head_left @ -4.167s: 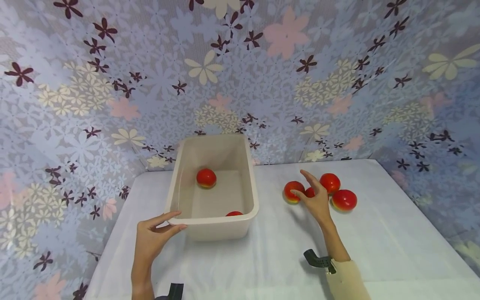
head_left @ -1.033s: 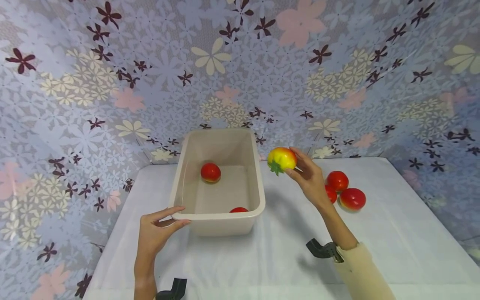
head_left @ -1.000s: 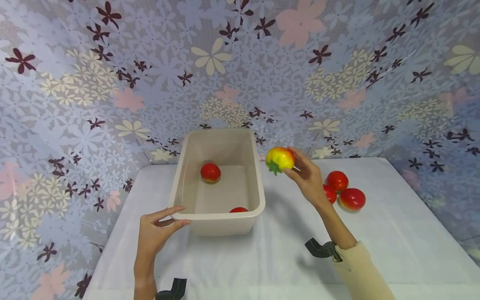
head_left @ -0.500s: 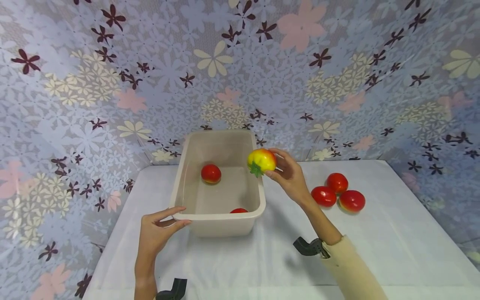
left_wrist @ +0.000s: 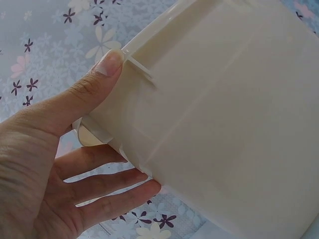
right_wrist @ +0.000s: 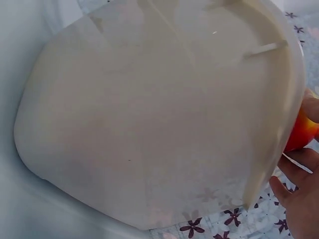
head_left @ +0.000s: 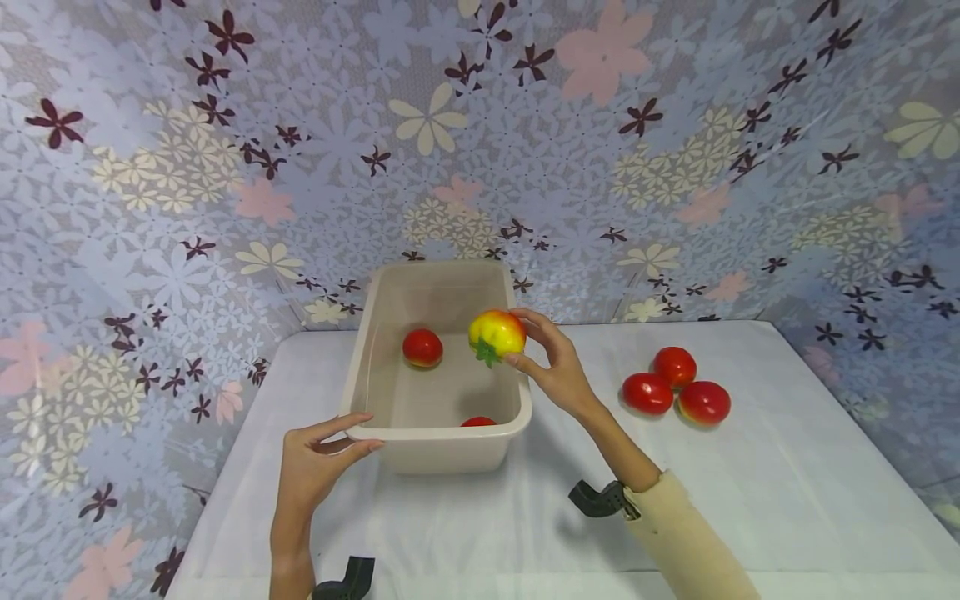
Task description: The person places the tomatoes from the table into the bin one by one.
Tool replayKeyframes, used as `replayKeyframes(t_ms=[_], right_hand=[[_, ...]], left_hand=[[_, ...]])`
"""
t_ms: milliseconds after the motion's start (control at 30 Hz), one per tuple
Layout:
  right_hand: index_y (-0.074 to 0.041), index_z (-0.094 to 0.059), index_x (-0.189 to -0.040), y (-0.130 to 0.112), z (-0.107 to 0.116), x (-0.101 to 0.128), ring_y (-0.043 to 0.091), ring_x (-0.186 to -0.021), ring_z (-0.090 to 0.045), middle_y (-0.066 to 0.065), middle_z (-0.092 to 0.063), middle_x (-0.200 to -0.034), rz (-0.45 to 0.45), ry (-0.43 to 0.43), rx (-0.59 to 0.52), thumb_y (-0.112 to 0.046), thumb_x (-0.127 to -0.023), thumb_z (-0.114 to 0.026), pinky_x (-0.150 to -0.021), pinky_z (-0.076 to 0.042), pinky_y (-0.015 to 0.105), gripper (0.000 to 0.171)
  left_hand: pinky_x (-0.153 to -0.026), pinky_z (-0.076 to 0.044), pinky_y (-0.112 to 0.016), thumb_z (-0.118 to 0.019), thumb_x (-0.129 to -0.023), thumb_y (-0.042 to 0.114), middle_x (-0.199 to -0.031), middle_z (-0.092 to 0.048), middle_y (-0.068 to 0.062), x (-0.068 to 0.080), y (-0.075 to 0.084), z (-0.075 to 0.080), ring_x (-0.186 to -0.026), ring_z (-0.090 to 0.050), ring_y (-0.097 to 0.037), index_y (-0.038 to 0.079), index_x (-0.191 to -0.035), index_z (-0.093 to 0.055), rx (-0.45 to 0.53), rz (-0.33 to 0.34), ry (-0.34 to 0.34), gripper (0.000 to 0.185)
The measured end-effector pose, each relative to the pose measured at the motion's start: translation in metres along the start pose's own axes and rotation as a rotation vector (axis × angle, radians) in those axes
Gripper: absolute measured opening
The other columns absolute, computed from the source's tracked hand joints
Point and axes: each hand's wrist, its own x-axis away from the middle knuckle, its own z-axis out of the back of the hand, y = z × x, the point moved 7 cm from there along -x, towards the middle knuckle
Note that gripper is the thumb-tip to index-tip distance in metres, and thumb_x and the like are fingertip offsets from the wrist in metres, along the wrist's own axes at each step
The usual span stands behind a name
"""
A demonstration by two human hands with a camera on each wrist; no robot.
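Right hand (head_left: 557, 372) pinches glossy yellow-red tomato (head_left: 496, 333) above smooth beige plastic tub (head_left: 438, 448). Left hand (head_left: 313, 462) grips tub's near-left corner. 2 red tomatoes (head_left: 422, 347) inside; 3 loose tomatoes (head_left: 677, 385) on white cloth (head_left: 787, 483). No writing visible.
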Motion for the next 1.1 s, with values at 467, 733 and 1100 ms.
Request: replayKeyframes(t_ms=[467, 733, 1100], right_hand=[[0.005, -0.046, -0.138, -0.018, -0.010, 0.005, 0.040, -0.129, -0.050, 0.024, -0.051, -0.141, -0.022, -0.035, 0.146, 0.005, -0.087, -0.067, -0.114, -0.032, 0.058, 0.055], [0.009, -0.046, -0.138, -0.031, -0.007, 0.007, 0.041, -0.133, -0.045, 0.027, -0.051, -0.139, 0.023, -0.041, 0.158, 0.007, -0.088, -0.065, -0.114, -0.028, 0.061, 0.054], [-0.006, -0.048, -0.142, 0.015, 0.016, 0.018, 0.029, -0.137, -0.044, 0.014, -0.052, -0.143, 0.004, -0.017, 0.152, 0.001, -0.085, -0.071, -0.116, -0.033, 0.051, 0.061]], left_hand=[[-0.071, -0.060, -0.024, -0.087, -0.067, 0.000, -0.109, -0.072, -0.018, 0.001, 0.000, -0.001, -0.089, -0.071, -0.005, -0.002, -0.100, -0.075, 0.011, 0.010, -0.011, 0.035], [-0.068, -0.060, -0.025, -0.086, -0.067, -0.003, -0.112, -0.069, -0.025, 0.001, 0.000, -0.001, -0.083, -0.072, -0.005, -0.004, -0.100, -0.075, 0.030, 0.010, -0.015, 0.035], [-0.067, -0.060, -0.025, -0.085, -0.068, -0.004, -0.113, -0.067, -0.028, 0.002, 0.003, -0.001, -0.078, -0.073, -0.009, -0.006, -0.101, -0.074, 0.042, 0.004, -0.020, 0.035]])
